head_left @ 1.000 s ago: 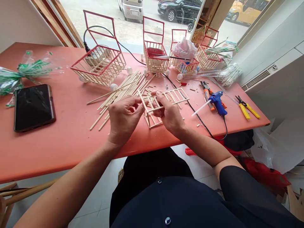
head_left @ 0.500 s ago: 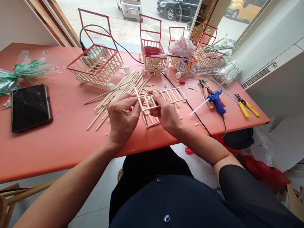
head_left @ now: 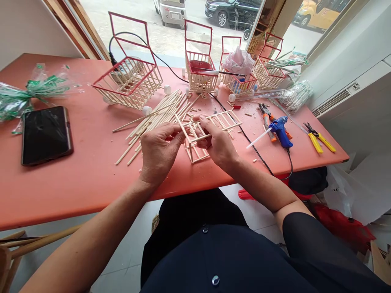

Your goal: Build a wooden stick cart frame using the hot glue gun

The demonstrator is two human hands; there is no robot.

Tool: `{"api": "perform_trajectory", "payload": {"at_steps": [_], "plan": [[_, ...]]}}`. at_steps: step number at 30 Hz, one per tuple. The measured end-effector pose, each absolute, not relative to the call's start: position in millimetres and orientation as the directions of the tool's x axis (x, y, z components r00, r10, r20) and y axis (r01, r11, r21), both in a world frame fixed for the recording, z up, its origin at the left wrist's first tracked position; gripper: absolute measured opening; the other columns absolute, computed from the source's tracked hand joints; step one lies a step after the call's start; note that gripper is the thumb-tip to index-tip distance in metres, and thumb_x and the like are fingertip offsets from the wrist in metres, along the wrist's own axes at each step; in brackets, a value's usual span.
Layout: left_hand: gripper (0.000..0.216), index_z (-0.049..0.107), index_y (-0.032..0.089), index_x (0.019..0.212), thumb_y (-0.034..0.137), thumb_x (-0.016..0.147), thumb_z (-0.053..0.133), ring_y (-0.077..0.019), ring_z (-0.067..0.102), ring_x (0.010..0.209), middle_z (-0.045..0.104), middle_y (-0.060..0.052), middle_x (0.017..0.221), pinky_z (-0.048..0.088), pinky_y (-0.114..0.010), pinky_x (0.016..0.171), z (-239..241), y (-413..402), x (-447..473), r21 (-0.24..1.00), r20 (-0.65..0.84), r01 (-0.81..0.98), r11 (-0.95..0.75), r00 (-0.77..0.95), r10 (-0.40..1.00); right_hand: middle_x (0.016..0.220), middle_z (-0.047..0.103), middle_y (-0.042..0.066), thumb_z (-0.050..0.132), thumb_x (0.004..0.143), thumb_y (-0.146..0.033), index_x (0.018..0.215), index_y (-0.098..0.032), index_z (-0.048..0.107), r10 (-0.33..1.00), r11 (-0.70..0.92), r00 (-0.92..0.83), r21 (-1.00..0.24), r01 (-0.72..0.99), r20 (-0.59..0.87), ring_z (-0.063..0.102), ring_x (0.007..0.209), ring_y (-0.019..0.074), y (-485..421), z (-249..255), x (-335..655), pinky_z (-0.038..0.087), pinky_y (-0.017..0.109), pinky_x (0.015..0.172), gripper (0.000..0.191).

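Head: pale, open stick frame [head_left: 197, 139]

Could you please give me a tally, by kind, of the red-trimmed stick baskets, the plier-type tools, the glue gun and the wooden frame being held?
Red-trimmed baskets: 4
Plier-type tools: 2
Glue gun: 1
Held wooden frame: 1
Total: 8
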State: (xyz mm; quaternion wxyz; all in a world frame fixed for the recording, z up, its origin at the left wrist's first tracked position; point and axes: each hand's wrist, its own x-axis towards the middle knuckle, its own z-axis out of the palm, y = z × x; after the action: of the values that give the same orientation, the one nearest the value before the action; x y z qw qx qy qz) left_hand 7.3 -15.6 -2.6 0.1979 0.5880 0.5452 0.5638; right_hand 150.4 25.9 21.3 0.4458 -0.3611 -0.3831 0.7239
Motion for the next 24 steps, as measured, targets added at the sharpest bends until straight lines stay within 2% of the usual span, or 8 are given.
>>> {"api": "perform_trajectory", "payload": {"at_steps": [8,13,16,21,24], "plan": [[0.025,0.085,0.023,0.086,0.048,0.085,0.084,-0.0211,0.072,0.086,0.080,-0.005,0.085,0.056,-0.033,0.085,-2.0,-16.8,1.7,0.960,0.268,0.135,-0.246,-0.181,0.946,0.059,0.040,-0.009,0.070,0.097,-0.037,0.092,-0.021,0.067,0.899,-0.310,-0.412,-0.880,-0.359,-0.148,0.030,0.049,0.0061,38.3,8.3,155.9,0.024,0.019,0.049,0.017],[0.027,0.084,0.021,0.083,0.047,0.079,0.089,-0.0152,0.061,0.069,0.075,-0.005,0.076,0.051,-0.030,0.070,0.3,-13.8,-3.1,0.980,0.194,-0.015,-0.198,-0.132,0.972,0.059,0.040,-0.009,0.066,0.097,-0.029,0.094,-0.021,0.068,0.885,-0.346,-0.429,-0.871,-0.350,-0.179,0.029,0.047,0.0065,46.1,6.5,158.7,0.023,0.019,0.047,0.009],[0.026,0.083,0.019,0.081,0.045,0.080,0.088,-0.0132,0.054,0.064,0.068,-0.004,0.068,0.044,-0.028,0.062,-1.6,-10.5,-6.7,0.980,0.152,-0.111,-0.162,-0.095,0.984,0.059,0.042,-0.009,0.058,0.100,-0.023,0.094,-0.020,0.069,0.876,-0.384,-0.428,-0.861,-0.334,-0.224,0.031,0.047,0.0069,47.7,9.5,158.4,0.025,0.018,0.046,0.013],[0.030,0.081,0.017,0.078,0.044,0.074,0.093,-0.0121,0.053,0.065,0.064,-0.004,0.067,0.042,-0.025,0.060,-1.5,-9.1,-9.6,0.956,0.101,-0.274,-0.106,-0.030,0.994,0.068,0.060,-0.004,0.058,0.101,-0.025,0.095,-0.019,0.069,0.871,-0.410,-0.409,-0.860,-0.303,-0.271,0.042,0.049,0.0066,46.7,13.9,156.1,0.031,0.017,0.046,0.014],[0.032,0.082,0.016,0.081,0.045,0.075,0.094,-0.0105,0.052,0.064,0.063,-0.003,0.067,0.041,-0.023,0.060,0.3,-9.8,-10.2,0.947,0.072,-0.312,-0.070,-0.005,0.997,0.069,0.062,-0.004,0.062,0.100,-0.029,0.096,-0.019,0.069,0.873,-0.401,-0.412,-0.865,-0.300,-0.262,0.044,0.050,0.0063,46.9,12.7,155.4,0.032,0.017,0.046,0.012]]}}
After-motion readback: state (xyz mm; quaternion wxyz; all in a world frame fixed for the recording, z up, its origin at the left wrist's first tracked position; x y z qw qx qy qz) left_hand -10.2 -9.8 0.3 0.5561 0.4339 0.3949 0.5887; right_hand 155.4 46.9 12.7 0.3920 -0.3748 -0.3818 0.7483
